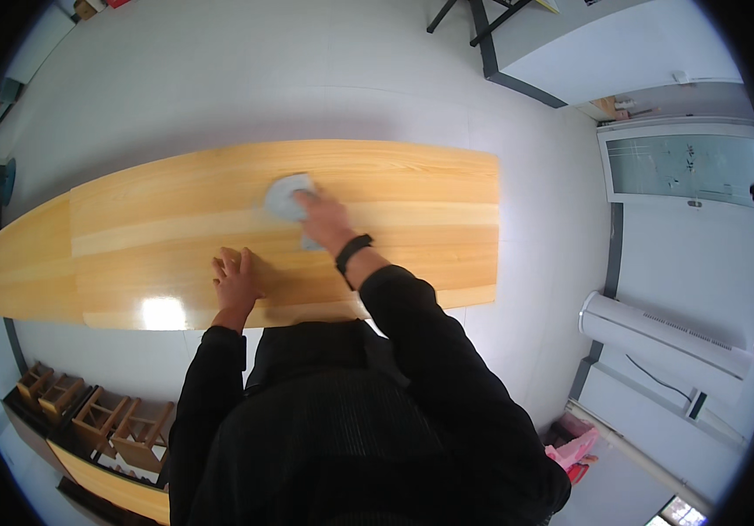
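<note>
Wooden stools [96, 421] stood behind and to the left of my left hand [237, 284], which rested with fingers spread open on a glossy wooden table [430, 206]. Ahead and to its right, a pale grey cloth [288, 198] lay on the table beneath my right hand [325, 219]; blur hid whether those fingers had closed on it, and I could not tell. A black band [353, 249] circled the wrist behind them, and a pink item [574, 449] sat well off, behind and to the right.

Left hand [237, 284] palm down, splayed; right hand [328, 223] farther forward, angled leftward, slightly blurred.
</note>
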Available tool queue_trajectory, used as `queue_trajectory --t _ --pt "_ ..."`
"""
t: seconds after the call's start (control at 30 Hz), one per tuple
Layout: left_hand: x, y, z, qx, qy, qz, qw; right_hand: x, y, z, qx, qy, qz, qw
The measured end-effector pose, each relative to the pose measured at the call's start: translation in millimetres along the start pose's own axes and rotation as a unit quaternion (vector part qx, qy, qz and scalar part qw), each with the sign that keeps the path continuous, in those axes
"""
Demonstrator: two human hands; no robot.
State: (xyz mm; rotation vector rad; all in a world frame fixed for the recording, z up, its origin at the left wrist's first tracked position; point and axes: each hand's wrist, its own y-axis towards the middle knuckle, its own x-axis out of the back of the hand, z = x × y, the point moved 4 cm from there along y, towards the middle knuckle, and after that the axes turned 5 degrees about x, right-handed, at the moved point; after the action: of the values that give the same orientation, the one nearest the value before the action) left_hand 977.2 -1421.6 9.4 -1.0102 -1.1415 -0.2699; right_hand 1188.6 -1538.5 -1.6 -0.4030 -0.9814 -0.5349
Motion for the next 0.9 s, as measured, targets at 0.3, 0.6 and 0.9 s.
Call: queue_trajectory --t 0.3,0.6,0.9 --pt "-10.7 2.5 6.8 -0.003 0.011 -0.007 1.000 142.4 -139.0 -238.6 -0.452 -0.088 -0.108 0.881" --pt "-12.5 2.0 7.8 -0.002 0.001 -0.014 1.000 115.6 -191.6 -204.9 -0.519 -0.012 -0.174 0.837" --pt "-8.8 5.0 3.0 0.009 -0.013 0.017 1.000 -12.1 -114.7 15.8 -0.044 0.080 0.135 0.987"
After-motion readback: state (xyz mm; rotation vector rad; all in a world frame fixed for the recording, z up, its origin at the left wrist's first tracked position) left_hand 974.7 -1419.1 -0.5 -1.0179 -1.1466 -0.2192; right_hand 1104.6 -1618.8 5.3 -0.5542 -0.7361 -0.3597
